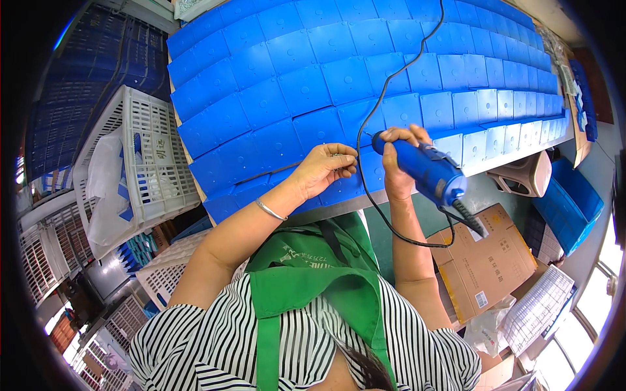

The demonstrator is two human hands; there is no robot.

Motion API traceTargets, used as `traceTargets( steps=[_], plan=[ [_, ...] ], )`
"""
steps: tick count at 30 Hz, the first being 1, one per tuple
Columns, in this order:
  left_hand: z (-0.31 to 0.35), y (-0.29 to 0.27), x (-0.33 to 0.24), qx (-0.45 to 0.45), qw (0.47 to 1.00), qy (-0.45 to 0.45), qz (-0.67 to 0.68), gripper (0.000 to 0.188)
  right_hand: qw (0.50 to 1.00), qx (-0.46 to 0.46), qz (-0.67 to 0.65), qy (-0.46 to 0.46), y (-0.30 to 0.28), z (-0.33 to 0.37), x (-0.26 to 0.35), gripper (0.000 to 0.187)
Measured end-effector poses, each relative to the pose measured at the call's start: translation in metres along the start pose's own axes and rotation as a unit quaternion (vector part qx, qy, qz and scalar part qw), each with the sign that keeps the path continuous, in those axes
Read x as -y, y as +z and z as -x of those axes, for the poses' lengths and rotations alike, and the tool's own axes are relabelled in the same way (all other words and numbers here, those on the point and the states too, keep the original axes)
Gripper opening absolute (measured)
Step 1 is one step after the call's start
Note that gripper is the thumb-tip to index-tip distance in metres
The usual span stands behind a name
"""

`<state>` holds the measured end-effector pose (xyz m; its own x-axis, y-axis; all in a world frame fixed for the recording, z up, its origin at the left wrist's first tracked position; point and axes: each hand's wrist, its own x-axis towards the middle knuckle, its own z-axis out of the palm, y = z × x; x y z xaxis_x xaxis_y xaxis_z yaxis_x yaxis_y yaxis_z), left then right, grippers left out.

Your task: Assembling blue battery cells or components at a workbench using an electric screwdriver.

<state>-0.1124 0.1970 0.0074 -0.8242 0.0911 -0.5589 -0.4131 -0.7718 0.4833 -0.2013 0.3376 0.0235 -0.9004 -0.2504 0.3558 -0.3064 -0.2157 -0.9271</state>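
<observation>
My right hand is wrapped round a blue corded electric screwdriver. Its narrow tip points left, over rows of blue plastic box-like pieces that cover the worktable. A black cord hangs down across the rows and loops below my right forearm to the tool's rear end. Left of the tool's tip, my left hand hovers close above the nearest rows, fingers curled together. Small bits show at its fingertips, too small to name.
A white plastic crate with clear plastic bags stands on the left, near stacked dark blue crates. At right lie a flattened cardboard box, a beige stool, a blue bin and a white basket.
</observation>
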Motion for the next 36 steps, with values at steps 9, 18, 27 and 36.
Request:
traceTargets(
  steps=[9, 18, 27, 36],
  plan=[
    [-0.012, 0.015, -0.004, -0.025, 0.998, 0.027, -0.057, 0.014, 0.996, 0.0, -0.044, 0.072, -0.002, -0.017, 0.027, 0.049],
    [-0.045, 0.052, 0.004, 0.008, 0.999, 0.026, -0.025, 0.017, 0.985, -0.011, -0.168, 0.041, -0.041, -0.033, 0.057, 0.061],
    [-0.066, 0.067, 0.015, 0.005, 1.0, -0.012, 0.001, 0.023, 0.966, -0.04, -0.245, 0.067, -0.066, -0.05, 0.05, 0.062],
    [-0.071, 0.069, 0.0, 0.032, 0.997, -0.057, -0.034, 0.019, 0.999, -0.041, -0.028, 0.014, -0.077, -0.052, 0.02, 0.061]
  ],
)
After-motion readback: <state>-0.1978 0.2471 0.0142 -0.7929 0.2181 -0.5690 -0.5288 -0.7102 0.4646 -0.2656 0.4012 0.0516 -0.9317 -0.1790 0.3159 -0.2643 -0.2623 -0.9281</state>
